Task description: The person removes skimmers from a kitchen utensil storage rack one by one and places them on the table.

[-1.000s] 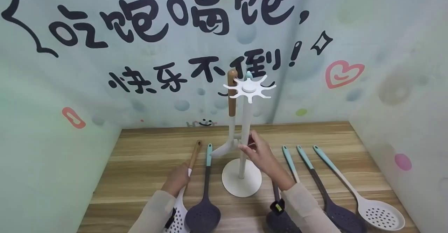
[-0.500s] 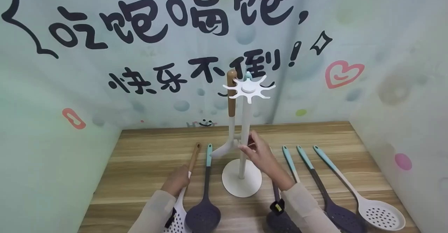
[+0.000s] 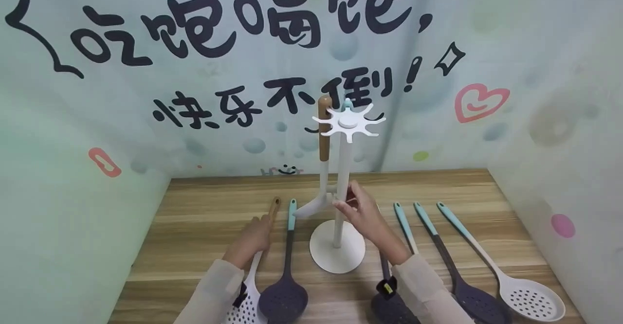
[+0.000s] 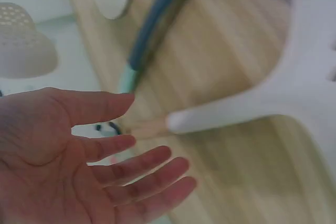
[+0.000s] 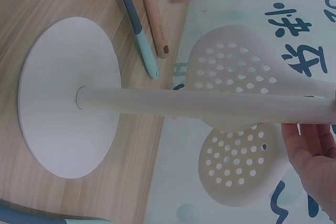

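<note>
A white stand with a round base and a star-shaped hook top stands upright in the middle. My right hand grips its pole, thumb in front. From the hooks hang a wooden-handled white slotted utensil and a second one, mostly behind the pole; two perforated heads show in the right wrist view. At left, a white skimmer with a wooden handle lies on the table. My left hand is over its handle; the left wrist view shows fingers extended and apart from it.
A dark slotted turner with a teal handle lies between the white skimmer and the stand. On the right lie several more utensils, among them a dark slotted one and a white skimmer. Printed walls enclose the wooden table.
My left hand has moved forward along the skimmer's handle, off the white neck it held, and its fingers have loosened. The right hand stays on the pole.
</note>
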`<action>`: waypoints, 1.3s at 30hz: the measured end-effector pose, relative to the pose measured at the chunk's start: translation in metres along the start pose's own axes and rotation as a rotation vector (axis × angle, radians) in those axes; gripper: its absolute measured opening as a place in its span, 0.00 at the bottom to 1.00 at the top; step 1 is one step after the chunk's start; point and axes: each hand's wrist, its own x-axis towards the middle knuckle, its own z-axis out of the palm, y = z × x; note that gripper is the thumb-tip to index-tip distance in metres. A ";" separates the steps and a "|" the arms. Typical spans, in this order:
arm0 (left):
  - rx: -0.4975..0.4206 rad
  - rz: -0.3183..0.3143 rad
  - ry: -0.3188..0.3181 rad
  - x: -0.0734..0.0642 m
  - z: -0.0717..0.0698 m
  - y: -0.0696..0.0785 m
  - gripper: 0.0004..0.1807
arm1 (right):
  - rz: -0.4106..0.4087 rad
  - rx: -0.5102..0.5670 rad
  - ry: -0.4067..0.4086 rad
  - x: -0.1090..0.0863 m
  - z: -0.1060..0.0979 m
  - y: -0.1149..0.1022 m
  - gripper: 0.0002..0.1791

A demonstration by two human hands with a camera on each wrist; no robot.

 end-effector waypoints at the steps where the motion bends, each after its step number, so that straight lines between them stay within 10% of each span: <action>1: 0.011 0.030 0.036 0.001 -0.003 0.006 0.29 | 0.005 0.003 0.003 0.000 0.000 -0.001 0.15; 10: -0.088 0.320 0.375 -0.006 -0.029 0.065 0.19 | 0.014 -0.006 0.000 -0.004 -0.003 -0.032 0.12; 25: -0.605 0.481 0.220 -0.004 -0.030 0.100 0.40 | -0.015 0.018 0.002 0.001 0.001 -0.003 0.14; 39: -0.813 0.548 0.225 0.008 -0.021 0.101 0.24 | -0.003 0.025 -0.005 0.001 0.000 -0.001 0.14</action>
